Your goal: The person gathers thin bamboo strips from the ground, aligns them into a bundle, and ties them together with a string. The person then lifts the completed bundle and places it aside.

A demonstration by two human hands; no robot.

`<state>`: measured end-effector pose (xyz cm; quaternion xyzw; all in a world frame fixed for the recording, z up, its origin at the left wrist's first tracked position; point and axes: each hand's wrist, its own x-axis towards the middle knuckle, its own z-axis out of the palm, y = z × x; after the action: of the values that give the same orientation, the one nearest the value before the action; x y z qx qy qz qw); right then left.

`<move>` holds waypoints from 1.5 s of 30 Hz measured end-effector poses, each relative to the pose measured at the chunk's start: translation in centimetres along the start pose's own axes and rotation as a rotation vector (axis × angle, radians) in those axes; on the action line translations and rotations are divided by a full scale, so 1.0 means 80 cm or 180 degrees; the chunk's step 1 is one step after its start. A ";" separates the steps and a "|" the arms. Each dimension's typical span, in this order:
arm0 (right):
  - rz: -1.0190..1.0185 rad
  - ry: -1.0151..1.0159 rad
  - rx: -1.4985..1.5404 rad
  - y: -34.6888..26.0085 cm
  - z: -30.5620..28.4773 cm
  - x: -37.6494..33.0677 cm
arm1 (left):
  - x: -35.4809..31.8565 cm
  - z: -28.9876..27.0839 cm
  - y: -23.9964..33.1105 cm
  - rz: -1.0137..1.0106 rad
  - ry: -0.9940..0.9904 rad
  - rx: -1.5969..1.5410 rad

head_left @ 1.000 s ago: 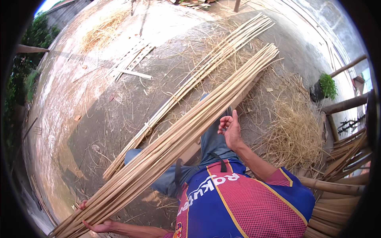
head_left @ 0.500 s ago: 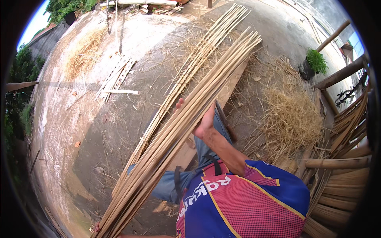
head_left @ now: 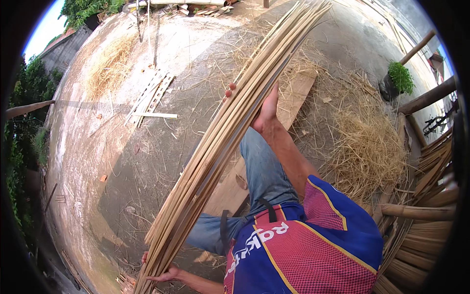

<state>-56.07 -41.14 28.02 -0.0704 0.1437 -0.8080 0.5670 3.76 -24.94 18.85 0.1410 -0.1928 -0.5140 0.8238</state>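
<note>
A long bundle of pale bamboo strips (head_left: 215,142) lies slantwise across my front, from lower left to upper right. My right hand (head_left: 267,112) is wrapped round its upper half from beneath, with fingertips showing past the far side. Near the lower end, my left hand (head_left: 166,274) grips the bundle, its thumb on the near side and fingertips on the other. Behind the bundle, other thin strips on the ground are mostly hidden. Under it and my bent leg runs a flat wooden board (head_left: 302,95).
Curly shavings form a heap (head_left: 367,152) at the right and a smaller pile (head_left: 111,66) at the far left. White slatted pieces (head_left: 152,100) lie on the concrete. Wooden poles (head_left: 418,211) and stacked strips stand at the right edge, near a green plant (head_left: 400,77).
The bundle has moved up and away from me, over the strips on the ground. My right hand has risen with it, and my left hand has come further into view at the lower end.
</note>
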 end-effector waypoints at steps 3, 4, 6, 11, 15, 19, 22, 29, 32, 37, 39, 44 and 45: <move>-0.0052 -0.0200 -0.0137 -0.046 0.003 0.067 | -0.001 0.039 -0.063 -0.0501 -0.0073 -0.0908; -0.0056 -0.0316 -0.0174 -0.060 -0.002 0.094 | -0.004 0.064 -0.088 -0.0738 -0.0019 -0.1358; -0.0066 -0.0658 -0.0155 -0.085 -0.034 0.163 | -0.009 0.119 -0.137 -0.0768 0.0087 -0.1246; -0.0061 -0.0890 -0.0189 -0.132 -0.103 0.276 | -0.026 0.190 -0.225 -0.0997 0.0305 -0.0961; -0.1084 0.0430 -0.0553 -0.124 -0.196 0.284 | -0.050 0.212 -0.270 -0.1297 0.0542 -0.0609; -0.0007 0.1358 -0.0915 -0.053 -0.279 0.246 | -0.091 0.194 -0.279 -0.1289 0.0996 0.0159; 0.0344 0.1282 -0.0835 -0.030 -0.352 0.225 | -0.114 0.162 -0.277 -0.1438 0.1305 0.0337; -0.0461 0.2851 -0.1986 -0.007 -0.280 0.221 | -0.135 0.119 -0.276 -0.1465 0.1407 0.0433; -0.1929 0.2297 -0.3570 -0.018 -0.286 0.209 | -0.123 0.111 -0.286 -0.1735 0.1218 0.0201; -0.0282 -0.1135 -0.5077 0.114 -0.137 0.065 | -0.125 0.062 -0.293 -0.1946 0.1309 -0.0125; 0.0200 -0.2457 -0.5325 0.174 -0.103 -0.003 | -0.116 0.063 -0.297 -0.1988 0.1379 -0.0223; 0.0448 -0.4153 -0.5380 0.312 -0.077 -0.113 | -0.131 0.021 -0.293 -0.2421 0.1493 -0.0197; 0.0697 -0.4215 -0.5605 0.330 -0.080 -0.121 | -0.131 0.028 -0.281 -0.2640 0.1537 -0.0174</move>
<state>-30.83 -39.45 14.19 -0.8543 0.3419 -0.1714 0.3519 -19.27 -25.25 9.31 0.2996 0.0902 -0.7567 0.5740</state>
